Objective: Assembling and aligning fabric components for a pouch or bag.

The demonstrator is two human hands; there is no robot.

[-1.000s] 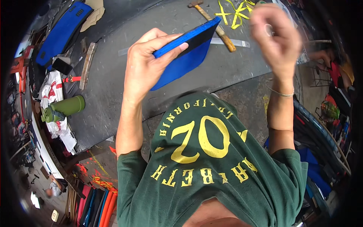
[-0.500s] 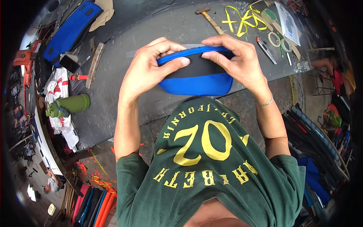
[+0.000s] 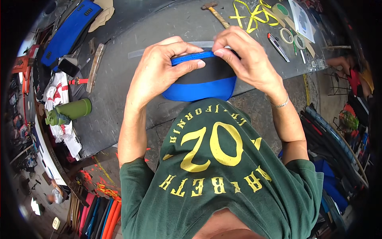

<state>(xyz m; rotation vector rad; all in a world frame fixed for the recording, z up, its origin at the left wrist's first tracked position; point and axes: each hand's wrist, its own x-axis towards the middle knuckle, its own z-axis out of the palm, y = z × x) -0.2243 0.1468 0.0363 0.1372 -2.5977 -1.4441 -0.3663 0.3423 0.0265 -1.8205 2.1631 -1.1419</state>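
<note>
Blue and black, the soft piece (image 3: 201, 89) sits between your two hands, held just in front of your shirt (image 3: 215, 175). Your left hand (image 3: 153, 75) has it pinched, with the thumb on the near side and the fingers behind the blue rim (image 3: 191, 58). Your right hand (image 3: 252, 59) has its thumb and first finger closed on the same rim, close to the left thumb. Your own fingers hide the right end of the rim, so I can't tell how hard you squeeze there.

The step in hand looks like feeling or shaping that rim with your fingertips. To go on, I think you need a firm left pinch and a light right one, going bit by bit so the rim doesn't twist or slip away.

Past your hands, a see-through strip (image 3: 136, 53) lies flat on the grey table (image 3: 115, 115). Farther off is a hammer (image 3: 217, 16), with a tangled yellow ribbon (image 3: 237, 17) beside it. The knife (image 3: 277, 46) lies to your right, near the tape rolls (image 3: 282, 31). Off to your left are a green bottle (image 3: 77, 108) and a stick of wood (image 3: 96, 67).
</note>
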